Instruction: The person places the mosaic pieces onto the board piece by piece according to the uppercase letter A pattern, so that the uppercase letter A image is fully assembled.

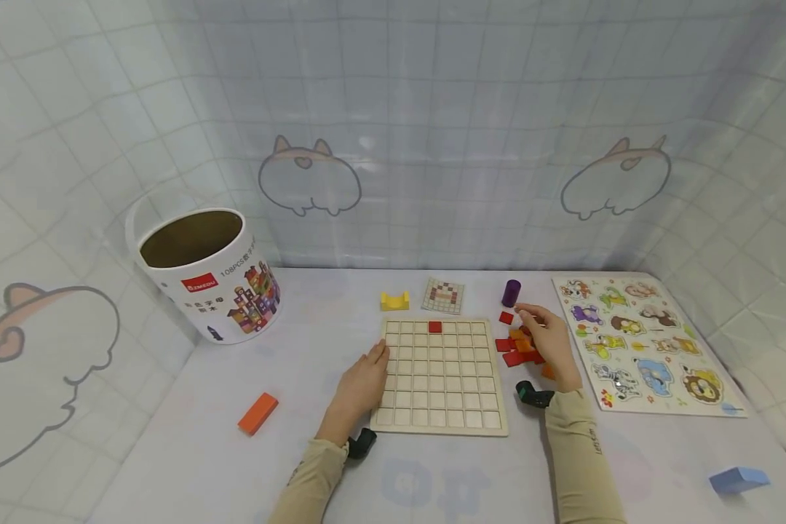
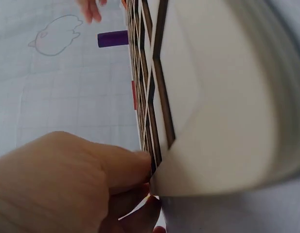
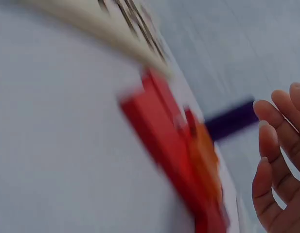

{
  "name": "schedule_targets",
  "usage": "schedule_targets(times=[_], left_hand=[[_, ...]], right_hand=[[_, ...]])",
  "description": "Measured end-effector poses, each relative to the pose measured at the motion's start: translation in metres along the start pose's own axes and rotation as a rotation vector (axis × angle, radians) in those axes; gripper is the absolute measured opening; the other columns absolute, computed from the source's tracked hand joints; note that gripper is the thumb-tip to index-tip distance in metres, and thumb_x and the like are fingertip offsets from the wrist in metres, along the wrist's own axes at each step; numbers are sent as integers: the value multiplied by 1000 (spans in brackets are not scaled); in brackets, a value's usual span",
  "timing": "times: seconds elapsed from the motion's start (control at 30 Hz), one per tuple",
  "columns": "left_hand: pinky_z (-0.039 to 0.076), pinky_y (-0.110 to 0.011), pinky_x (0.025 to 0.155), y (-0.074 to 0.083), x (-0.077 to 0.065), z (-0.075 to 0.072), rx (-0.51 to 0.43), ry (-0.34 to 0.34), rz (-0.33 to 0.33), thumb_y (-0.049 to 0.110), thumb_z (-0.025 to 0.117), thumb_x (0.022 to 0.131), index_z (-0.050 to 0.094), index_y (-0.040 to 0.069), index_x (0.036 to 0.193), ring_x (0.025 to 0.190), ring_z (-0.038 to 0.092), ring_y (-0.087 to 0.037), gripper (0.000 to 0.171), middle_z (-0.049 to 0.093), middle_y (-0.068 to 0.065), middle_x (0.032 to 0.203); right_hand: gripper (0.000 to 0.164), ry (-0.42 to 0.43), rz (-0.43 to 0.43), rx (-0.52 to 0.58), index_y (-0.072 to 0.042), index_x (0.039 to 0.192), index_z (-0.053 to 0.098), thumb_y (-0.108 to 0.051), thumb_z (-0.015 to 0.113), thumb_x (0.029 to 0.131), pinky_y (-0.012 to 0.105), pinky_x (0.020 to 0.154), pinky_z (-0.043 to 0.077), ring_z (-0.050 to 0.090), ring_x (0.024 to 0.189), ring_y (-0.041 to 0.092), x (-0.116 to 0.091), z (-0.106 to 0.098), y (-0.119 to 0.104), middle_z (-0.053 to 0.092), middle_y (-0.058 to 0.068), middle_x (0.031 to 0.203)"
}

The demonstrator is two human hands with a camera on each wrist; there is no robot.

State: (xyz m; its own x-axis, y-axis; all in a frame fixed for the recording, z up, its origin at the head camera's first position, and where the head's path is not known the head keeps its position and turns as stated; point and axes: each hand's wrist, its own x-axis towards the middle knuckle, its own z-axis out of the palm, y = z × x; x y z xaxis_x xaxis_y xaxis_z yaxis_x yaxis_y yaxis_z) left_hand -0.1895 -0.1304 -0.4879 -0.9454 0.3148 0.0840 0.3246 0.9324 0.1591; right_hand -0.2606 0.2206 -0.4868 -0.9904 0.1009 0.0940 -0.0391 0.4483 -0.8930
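Observation:
A wooden grid board point(image 1: 442, 376) lies flat on the table, with one red tile point(image 1: 435, 327) in its top row. At the board's left edge my left hand point(image 1: 360, 380) holds on; in the left wrist view the thumb point(image 2: 128, 167) lies along the rim and the other fingers curl beside it, partly hidden. Over the heap of red and orange tiles point(image 1: 524, 349) right of the board hovers my right hand point(image 1: 550, 338). Its fingers point(image 3: 281, 145) are loosely bent in the right wrist view, with nothing seen in them. A separate red tile point(image 1: 506, 318) lies just beyond the heap.
Behind the board are a yellow arched block point(image 1: 395, 301), a pattern card point(image 1: 442, 296) and a purple cylinder point(image 1: 511, 293). An animal puzzle board point(image 1: 648, 342) lies right. Left stand a white bucket point(image 1: 203, 291) and an orange block point(image 1: 258, 414). A blue block point(image 1: 739, 480) sits front right.

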Motion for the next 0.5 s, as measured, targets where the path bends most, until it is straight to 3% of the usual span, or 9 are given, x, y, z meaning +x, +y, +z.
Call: schedule_targets(times=[0.13, 0.27, 0.5], left_hand=[[49, -45, 104, 0, -1, -1, -7, 13, 7, 13, 51, 99, 49, -6, 139, 132, 50, -32, 44, 45, -19, 149], [48, -46, 106, 0, -2, -3, -21, -1, -3, 14, 50, 100, 47, -6, 140, 135, 47, -31, 45, 43, -18, 150], [47, -49, 106, 1, -3, -1, -61, -24, -4, 18, 52, 99, 43, -6, 143, 135, 46, -35, 50, 38, -18, 153]], right_hand=[[50, 62, 100, 70, -9, 135, 57, -44, 44, 101, 9, 78, 44, 53, 100, 8, -6, -14, 13, 60, 16, 132], [51, 101, 184, 122, -10, 136, 57, -45, 45, 101, 10, 79, 44, 50, 101, 10, -8, -17, 22, 58, 13, 133], [42, 52, 198, -41, -11, 135, 58, -35, 50, 100, 12, 71, 42, 48, 99, 19, -6, -19, 30, 59, 14, 131]])
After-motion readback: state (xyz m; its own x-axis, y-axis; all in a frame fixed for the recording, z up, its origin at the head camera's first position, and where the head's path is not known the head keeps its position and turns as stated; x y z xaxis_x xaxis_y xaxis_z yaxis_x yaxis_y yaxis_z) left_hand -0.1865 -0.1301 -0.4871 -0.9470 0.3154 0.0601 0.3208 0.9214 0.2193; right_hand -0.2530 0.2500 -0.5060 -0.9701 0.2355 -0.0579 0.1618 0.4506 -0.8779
